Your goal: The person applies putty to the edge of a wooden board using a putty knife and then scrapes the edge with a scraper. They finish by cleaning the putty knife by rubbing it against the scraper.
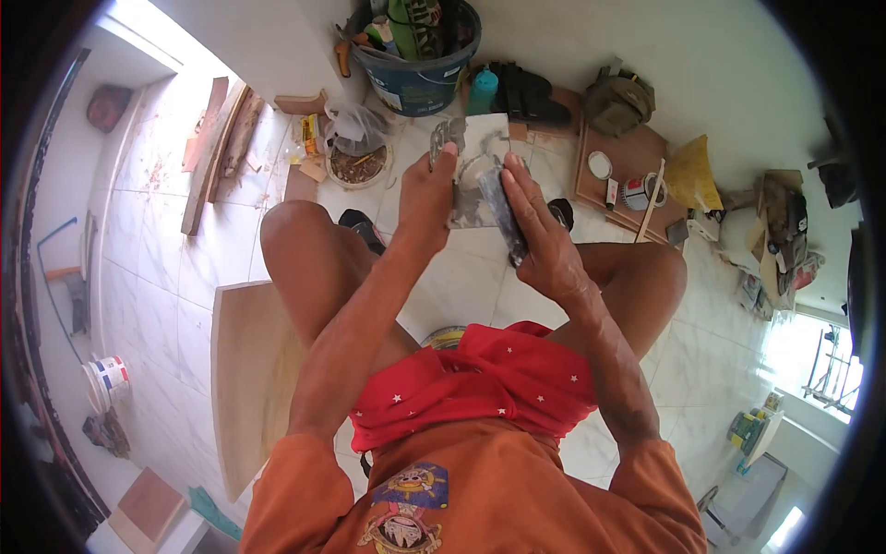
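My left hand is closed on a small grey-smeared piece, its thumb lying over the piece. Beside it, my right hand grips a dark, flat tool whose long edge leans toward the middle. Between the two hands is a pale square tile with grey paste smeared over its surface. The tool's edge is at the tile's right side; whether it touches the tile I cannot tell.
A dark bucket of tools stands ahead, beside a turquoise bottle. Wooden planks lie at left. An open can sits on brown boards at right. A curved wooden board is by my left knee.
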Tool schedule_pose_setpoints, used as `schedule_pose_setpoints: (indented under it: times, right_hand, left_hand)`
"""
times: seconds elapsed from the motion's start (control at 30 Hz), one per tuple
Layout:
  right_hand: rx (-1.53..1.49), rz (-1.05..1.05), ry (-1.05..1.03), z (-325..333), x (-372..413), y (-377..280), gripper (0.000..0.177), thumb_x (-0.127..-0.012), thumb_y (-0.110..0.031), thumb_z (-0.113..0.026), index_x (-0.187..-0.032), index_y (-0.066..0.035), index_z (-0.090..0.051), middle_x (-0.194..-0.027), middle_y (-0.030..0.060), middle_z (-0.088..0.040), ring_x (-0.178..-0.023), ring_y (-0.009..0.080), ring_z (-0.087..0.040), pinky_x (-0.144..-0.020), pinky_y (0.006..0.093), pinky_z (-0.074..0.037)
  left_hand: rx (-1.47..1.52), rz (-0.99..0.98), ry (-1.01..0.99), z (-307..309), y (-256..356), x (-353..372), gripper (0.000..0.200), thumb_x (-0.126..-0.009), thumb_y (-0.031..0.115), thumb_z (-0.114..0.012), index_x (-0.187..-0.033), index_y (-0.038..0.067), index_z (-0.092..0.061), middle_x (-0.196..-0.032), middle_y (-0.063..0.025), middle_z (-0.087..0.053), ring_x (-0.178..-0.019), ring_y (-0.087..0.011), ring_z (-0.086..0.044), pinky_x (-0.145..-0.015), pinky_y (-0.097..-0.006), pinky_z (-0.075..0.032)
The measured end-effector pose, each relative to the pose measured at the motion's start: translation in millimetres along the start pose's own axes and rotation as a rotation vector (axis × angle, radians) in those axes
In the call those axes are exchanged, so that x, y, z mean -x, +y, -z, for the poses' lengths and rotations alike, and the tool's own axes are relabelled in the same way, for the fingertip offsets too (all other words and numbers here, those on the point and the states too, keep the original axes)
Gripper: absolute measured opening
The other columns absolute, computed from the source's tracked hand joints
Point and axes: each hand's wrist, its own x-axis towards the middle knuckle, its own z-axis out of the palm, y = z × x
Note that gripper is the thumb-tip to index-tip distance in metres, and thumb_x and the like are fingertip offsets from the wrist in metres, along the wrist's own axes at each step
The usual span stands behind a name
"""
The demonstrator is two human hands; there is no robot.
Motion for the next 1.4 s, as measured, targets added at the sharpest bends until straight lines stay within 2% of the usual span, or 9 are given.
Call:
schedule_pose_setpoints:
  times: [0.23, 0.27, 0.33, 0.4, 0.5, 0.83, 0.97, 1.07, 1.4]
  right_hand:
    - [-0.046, -0.177, -0.06, -1.6, 4.3, -3.5, 0.103, -0.065, 0.022, -0.041, -0.161, -0.011, -0.023, -0.167, 0.016, -0.02, -0.15, 0.0379, -0.025, -0.118, 0.0417, -0.035]
    - [-0.008, -0.173, 0.015, -2.4, 5.5, -3.6, 0.079, -0.076, 0.014, -0.046, -0.153, -0.005, -0.039, -0.153, 0.0202, -0.046, -0.136, 0.0351, -0.051, -0.107, 0.0399, -0.045]
    - [-0.22, -0.491, -0.046, 16.2, 1.6, -12.2, 0.054, -0.087, 0.001, -0.05, -0.141, -0.001, -0.052, -0.13, 0.0177, -0.06, -0.115, 0.0271, -0.061, -0.097, 0.0365, -0.048]
    - [-0.323, -0.814, -0.141, 31.2, 6.1, 3.9, 0.035, -0.099, -0.025, -0.055, -0.117, 0.003, -0.067, -0.089, 0.008, -0.067, -0.086, 0.0149, -0.059, -0.082, 0.0311, -0.048]
    - [-0.488, -0.919, 0.162, 31.0, 7.8, 6.2, 0.04, -0.097, -0.033, -0.059, -0.108, 0.004, -0.069, -0.076, 0.006, -0.063, -0.066, 0.0159, -0.052, -0.064, 0.034, -0.044]
    - [-0.559, -0.846, 0.393, 24.0, 15.2, 12.6, 0.028, -0.096, -0.022, -0.066, -0.107, 0.004, -0.069, -0.085, -0.0038, -0.061, -0.074, 0.0068, -0.049, -0.065, 0.0271, -0.042]
    - [-0.564, -0.558, 0.407, 23.9, 11.6, -3.3, 0.031, -0.098, -0.003, -0.054, -0.126, 0.002, -0.063, -0.116, 0.0093, -0.067, -0.109, 0.0175, -0.059, -0.094, 0.0308, -0.045]
    - [-0.504, -0.086, 0.23, 14.8, 5.6, -5.6, 0.052, -0.095, 0.012, -0.042, -0.145, 0.0, -0.051, -0.155, 0.022, -0.045, -0.152, 0.0322, -0.03, -0.122, 0.039, -0.023]
    - [-0.472, -0.653, 0.049, 10.8, 23.3, -25.3, 0.05, -0.099, -0.005, -0.054, -0.146, 0.007, -0.045, -0.13, 0.0169, -0.061, -0.116, 0.0212, -0.057, -0.101, 0.0294, -0.042]
  left_hand:
    - [-0.222, -0.229, 0.095, 6.6, -19.6, -18.9, 0.035, -0.104, 0.027, -0.055, -0.111, -0.004, -0.066, -0.088, -0.0049, -0.066, -0.078, -0.0131, -0.057, -0.072, -0.0324, -0.049]
    - [-0.285, -0.296, 0.138, 8.3, -22.4, -20.1, 0.035, -0.104, 0.028, -0.055, -0.11, -0.005, -0.066, -0.085, -0.0057, -0.065, -0.077, -0.0142, -0.057, -0.072, -0.0341, -0.048]
    - [-0.515, -0.392, 0.165, 6.9, -16.2, -16.2, 0.037, -0.104, 0.03, -0.054, -0.107, -0.005, -0.065, -0.082, -0.0108, -0.065, -0.076, -0.0212, -0.058, -0.073, -0.0384, -0.047]
    - [-0.674, -0.502, 0.193, 2.4, -11.9, -14.6, 0.038, -0.104, 0.031, -0.053, -0.104, -0.006, -0.064, -0.08, -0.0156, -0.064, -0.075, -0.0285, -0.059, -0.073, -0.0418, -0.047]
    - [-0.773, -0.64, 0.267, -4.8, -10.3, -8.8, 0.04, -0.104, 0.032, -0.051, -0.101, -0.006, -0.062, -0.078, -0.021, -0.063, -0.075, -0.0385, -0.058, -0.074, -0.0451, -0.045]
    - [-0.331, -0.2, 0.174, 7.2, -11.8, -12.4, 0.033, -0.104, 0.028, -0.056, -0.101, -0.003, -0.065, -0.073, -0.0019, -0.056, -0.066, -0.0115, -0.049, -0.063, -0.0319, -0.044]
    - [-0.091, -0.056, 0.146, 10.1, -17.1, -19.0, 0.031, -0.105, 0.026, -0.054, -0.106, -0.004, -0.064, -0.083, -0.001, -0.06, -0.066, -0.0098, -0.05, -0.063, -0.0287, -0.045]
    - [0.042, -0.007, 0.01, 12.2, -15.3, -17.0, 0.034, -0.105, 0.027, -0.055, -0.117, -0.005, -0.058, -0.099, -0.0093, -0.067, -0.09, -0.0176, -0.07, -0.074, -0.0337, -0.062]
    - [-0.462, -0.447, 0.226, 3.8, -11.4, -7.9, 0.032, -0.104, 0.025, -0.053, -0.106, -0.005, -0.064, -0.08, -0.0129, -0.066, -0.07, -0.0226, -0.059, -0.068, -0.0377, -0.048]
